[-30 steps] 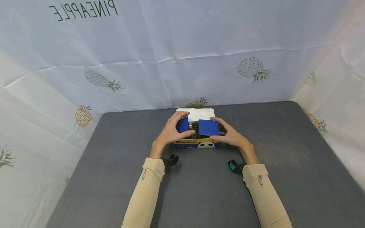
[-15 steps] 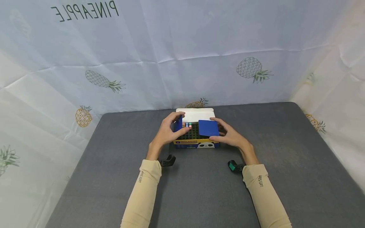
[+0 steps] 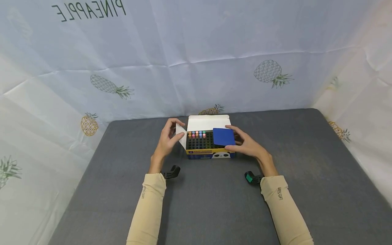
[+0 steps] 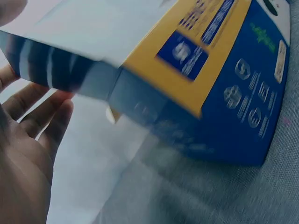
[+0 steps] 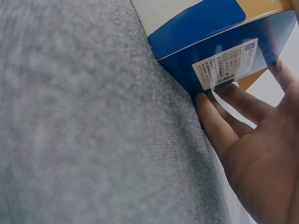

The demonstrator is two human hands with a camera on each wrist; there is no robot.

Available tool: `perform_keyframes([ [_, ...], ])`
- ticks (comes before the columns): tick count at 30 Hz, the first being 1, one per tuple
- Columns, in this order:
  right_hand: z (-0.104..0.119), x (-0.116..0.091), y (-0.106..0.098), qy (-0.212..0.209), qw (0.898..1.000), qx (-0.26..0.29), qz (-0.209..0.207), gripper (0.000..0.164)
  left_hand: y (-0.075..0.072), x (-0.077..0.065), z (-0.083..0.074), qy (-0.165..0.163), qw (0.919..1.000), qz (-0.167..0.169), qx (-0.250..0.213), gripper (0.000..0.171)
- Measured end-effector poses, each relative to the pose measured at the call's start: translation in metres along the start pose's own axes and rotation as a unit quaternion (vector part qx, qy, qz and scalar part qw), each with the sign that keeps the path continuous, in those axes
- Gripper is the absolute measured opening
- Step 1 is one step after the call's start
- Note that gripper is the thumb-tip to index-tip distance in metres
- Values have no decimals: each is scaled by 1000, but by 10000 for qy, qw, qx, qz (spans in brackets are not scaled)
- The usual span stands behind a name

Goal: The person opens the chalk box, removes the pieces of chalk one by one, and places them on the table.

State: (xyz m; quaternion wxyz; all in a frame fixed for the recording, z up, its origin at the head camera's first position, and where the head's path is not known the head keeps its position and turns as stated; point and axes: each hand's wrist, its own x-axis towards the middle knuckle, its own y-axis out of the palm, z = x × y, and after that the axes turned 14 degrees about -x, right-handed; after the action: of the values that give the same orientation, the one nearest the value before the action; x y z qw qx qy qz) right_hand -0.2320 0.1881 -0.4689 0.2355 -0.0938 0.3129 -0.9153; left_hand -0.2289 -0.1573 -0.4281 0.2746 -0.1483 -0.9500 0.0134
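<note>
A blue and yellow marker box (image 3: 199,152) with a panda on its front stands on the table with its lid (image 3: 208,121) raised at the back. My left hand (image 3: 165,143) holds the white-lined left flap (image 3: 180,129), tilted outward, thumb on the inside and fingers against its outer face. Capped markers (image 3: 197,135) in several colours fill the back rows of a black holder (image 3: 200,144) inside. The blue right flap (image 3: 224,136) lies over the holder's right part. My right hand (image 3: 249,148) grips the box's right end, where a label (image 5: 226,65) shows in the right wrist view.
The dark grey table (image 3: 211,204) extends around the box on all sides. Behind it hangs a white cloth (image 3: 196,85) printed with pineapples, close to the table's back edge. A black strap (image 3: 172,172) juts from the left wrist and another strap (image 3: 253,178) from the right.
My left hand has moved left, swinging the left flap from over the box to outside its left edge. More markers show in the holder. The right hand and right flap have stayed put.
</note>
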Motion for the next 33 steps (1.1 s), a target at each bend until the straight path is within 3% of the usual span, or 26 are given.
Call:
perform_keyframes([
  [4,0,1,0,-11,10000,60,35,86,-12,-8,4,39,9993,-247,-262,37],
  [7,0,1,1,1,10000,73,38,85,-20,-16,7,-128,9985,-455,-259,40],
  [12,0,1,0,20,9999,86,50,86,-32,-31,14,-406,9964,-575,475,47],
  [17,-1,1,0,34,9999,102,45,86,-35,-38,19,-579,9848,-156,1630,56],
  [20,-2,1,0,14,10000,82,38,86,-29,-36,17,-648,9782,292,1950,62],
  [25,-2,1,0,10,10000,32,16,87,-14,-28,10,-712,9806,756,1662,68],
  [30,0,0,0,87,10000,34,31,87,-1,-25,14,-886,9887,799,912,56],
  [33,1,1,0,139,9999,46,35,88,4,-26,19,-907,9905,770,694,56],
])
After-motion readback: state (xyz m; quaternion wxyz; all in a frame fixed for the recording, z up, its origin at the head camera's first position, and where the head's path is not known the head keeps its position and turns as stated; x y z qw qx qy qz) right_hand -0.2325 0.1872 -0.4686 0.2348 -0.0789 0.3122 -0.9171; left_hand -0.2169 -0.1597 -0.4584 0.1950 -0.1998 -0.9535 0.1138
